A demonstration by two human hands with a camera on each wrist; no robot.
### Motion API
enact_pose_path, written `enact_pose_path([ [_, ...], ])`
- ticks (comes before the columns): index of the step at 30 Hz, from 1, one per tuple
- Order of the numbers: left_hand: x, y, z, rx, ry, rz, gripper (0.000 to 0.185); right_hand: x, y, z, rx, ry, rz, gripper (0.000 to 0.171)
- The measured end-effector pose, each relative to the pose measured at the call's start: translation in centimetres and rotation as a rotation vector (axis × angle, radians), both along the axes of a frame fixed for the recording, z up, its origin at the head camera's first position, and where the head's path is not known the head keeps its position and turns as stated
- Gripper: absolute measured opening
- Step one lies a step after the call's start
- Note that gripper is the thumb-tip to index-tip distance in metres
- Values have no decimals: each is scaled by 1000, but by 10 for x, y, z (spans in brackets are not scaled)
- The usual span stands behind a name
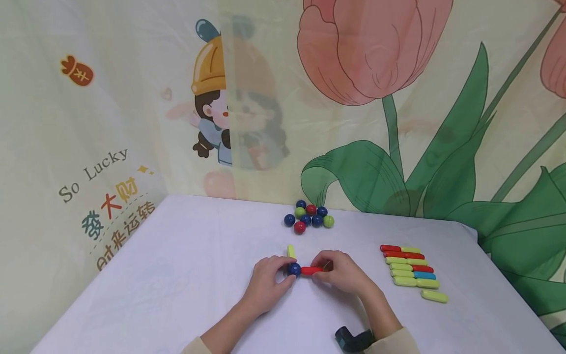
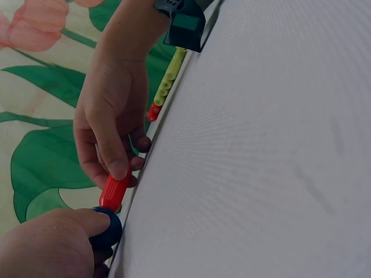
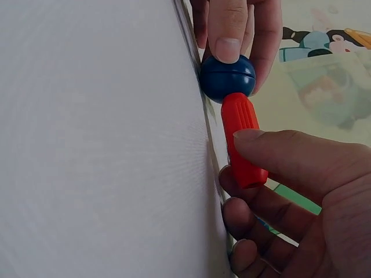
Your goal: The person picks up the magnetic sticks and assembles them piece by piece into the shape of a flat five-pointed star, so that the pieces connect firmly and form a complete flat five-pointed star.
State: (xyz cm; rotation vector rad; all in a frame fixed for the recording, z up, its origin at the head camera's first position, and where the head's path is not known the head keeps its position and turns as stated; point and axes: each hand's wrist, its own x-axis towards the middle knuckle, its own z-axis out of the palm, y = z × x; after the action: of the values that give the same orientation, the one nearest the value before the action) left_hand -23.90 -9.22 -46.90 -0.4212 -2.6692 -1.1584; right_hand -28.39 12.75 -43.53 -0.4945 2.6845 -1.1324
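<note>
At the middle of the white table (image 1: 177, 275), my left hand (image 1: 267, 282) pinches a dark blue ball (image 1: 294, 269) (image 3: 227, 78) (image 2: 107, 229). My right hand (image 1: 342, 273) pinches a red stick (image 1: 311, 270) (image 3: 242, 145) (image 2: 114, 191) whose end touches the ball. A yellow-green stick (image 1: 291, 251) lies just behind the ball, its near end at the ball; I cannot tell if it is joined to it. Both hands rest low on the table.
A cluster of several blue, red and green balls (image 1: 309, 217) sits at the back centre. Rows of red, yellow-green and blue sticks (image 1: 411, 270) lie to the right, seen edge-on as sticks (image 2: 165, 87). A printed curtain (image 1: 132, 98) hangs behind. A black wrist device (image 1: 353, 339) is on my right wrist.
</note>
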Motion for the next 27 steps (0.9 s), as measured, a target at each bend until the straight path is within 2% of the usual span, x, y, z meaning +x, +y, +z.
enact_pose_path([
  [7,0,1,0,-10,28,13,36,1,0,0,7,-11,-14,16],
  [14,0,2,-1,-10,58,55,35,-2,1,-2,4,-12,-57,10],
  [20,-1,1,-3,-14,86,88,34,-14,5,-12,-112,-26,-217,13],
  [27,-2,0,-5,-13,92,97,35,-34,14,-23,-275,83,-450,30],
])
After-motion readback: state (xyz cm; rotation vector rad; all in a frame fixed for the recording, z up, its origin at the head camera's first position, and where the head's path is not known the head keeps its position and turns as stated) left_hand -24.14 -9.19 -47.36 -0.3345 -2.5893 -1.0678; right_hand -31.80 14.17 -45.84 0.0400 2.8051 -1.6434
